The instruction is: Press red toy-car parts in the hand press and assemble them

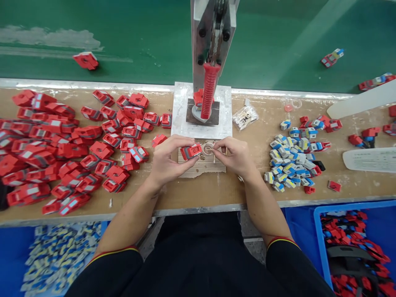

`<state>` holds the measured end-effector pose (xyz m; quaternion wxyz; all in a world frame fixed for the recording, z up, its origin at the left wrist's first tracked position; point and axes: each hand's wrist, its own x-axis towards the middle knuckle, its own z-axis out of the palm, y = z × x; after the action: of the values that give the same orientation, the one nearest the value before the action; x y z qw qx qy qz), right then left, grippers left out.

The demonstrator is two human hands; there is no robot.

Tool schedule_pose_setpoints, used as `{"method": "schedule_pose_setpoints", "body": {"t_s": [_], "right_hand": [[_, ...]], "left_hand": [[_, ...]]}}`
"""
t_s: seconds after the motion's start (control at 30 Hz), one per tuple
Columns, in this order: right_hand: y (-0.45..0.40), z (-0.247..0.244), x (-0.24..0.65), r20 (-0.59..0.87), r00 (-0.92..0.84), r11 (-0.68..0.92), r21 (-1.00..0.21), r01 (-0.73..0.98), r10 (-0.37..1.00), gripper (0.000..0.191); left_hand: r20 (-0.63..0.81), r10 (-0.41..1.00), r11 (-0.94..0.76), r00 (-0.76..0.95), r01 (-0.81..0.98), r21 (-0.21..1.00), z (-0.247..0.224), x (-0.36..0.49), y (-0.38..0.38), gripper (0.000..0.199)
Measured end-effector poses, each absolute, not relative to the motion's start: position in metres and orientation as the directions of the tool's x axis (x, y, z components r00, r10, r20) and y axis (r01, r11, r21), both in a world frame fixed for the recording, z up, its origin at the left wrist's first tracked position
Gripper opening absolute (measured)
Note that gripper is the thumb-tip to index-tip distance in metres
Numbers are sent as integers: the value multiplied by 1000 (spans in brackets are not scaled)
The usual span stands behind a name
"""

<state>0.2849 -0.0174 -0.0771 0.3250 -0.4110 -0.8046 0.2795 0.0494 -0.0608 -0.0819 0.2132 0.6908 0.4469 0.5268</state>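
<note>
My left hand (168, 159) is closed round a red and grey plastic toy part (190, 152), gripped between thumb and fingers. My right hand (233, 154) pinches a thin stick that looks like a cotton swab, its tip by a small round clear dish (208, 148). The dish sits on a worn piece of cardboard (202, 170), between my two hands. Just beyond them stands a hand press with a red ribbed handle (210, 93) on a pale metal base plate (182, 107). Another red part (198, 97) shows partly behind the handle.
Many red and grey parts (102, 150) are heaped at left. White, blue and yellow parts (289, 163) lie at right. A bag of cotton swabs (245, 116) is beside the press. A green surface (148, 41) runs behind. Blue bins (318, 231) stand below the table edge.
</note>
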Motion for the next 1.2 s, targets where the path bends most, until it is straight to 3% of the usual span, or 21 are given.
{"method": "schedule_pose_setpoints", "body": {"t_s": [0.27,0.43,0.53,0.67,0.8,0.9,1.2], "right_hand": [[-21,-68,293,381,-252,449,-830,329,889,10],[-16,-79,285,318,-393,482,-750,452,863,10],[-14,-80,284,351,-413,520,-738,430,840,12],[-20,-71,288,400,-244,461,-835,300,883,12],[-26,-64,285,406,-84,410,-912,32,910,20],[-30,-64,277,380,-62,371,-921,-121,923,28],[-35,-64,265,273,-150,238,-946,-219,950,28]], "left_hand": [[572,817,-534,70,464,707,-82,49,-61,25],[559,823,-518,96,529,672,-81,50,-62,21],[581,808,-532,98,546,647,-80,50,-62,23],[616,782,-565,94,524,637,-81,51,-61,25],[624,775,-582,101,497,644,-82,53,-61,24],[621,776,-585,108,490,646,-83,54,-62,24],[638,761,-615,119,447,650,-82,56,-63,28]]}}
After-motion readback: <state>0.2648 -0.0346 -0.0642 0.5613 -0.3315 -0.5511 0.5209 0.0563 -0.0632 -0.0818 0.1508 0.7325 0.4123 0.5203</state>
